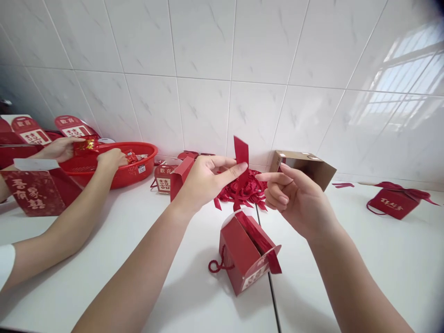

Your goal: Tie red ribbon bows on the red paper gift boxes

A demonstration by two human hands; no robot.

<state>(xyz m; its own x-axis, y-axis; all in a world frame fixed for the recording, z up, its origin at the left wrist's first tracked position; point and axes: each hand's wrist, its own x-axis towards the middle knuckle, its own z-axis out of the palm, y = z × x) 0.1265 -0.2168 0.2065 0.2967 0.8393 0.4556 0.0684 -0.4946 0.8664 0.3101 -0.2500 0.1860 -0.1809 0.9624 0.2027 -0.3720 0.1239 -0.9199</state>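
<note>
Head view: the left hand pinched a red ribbon, apparently leading to a red box between the near and wall-side edges of the table; the right hand, digits apart, held nothing I could see. Ribbon laid, tying remained, I judged; a second box, toward the wall-side edge, seemed finished.

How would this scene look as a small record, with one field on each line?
left hand: pinches ribbon
right hand: holds nothing visible, one finger pointing toward the ribbon
box: red, on the table, ribbon along its top, cord at its left side
behind box: ribbon pile
far right: tied box
co-worker: one hand holds packet, the other is at basket
</note>
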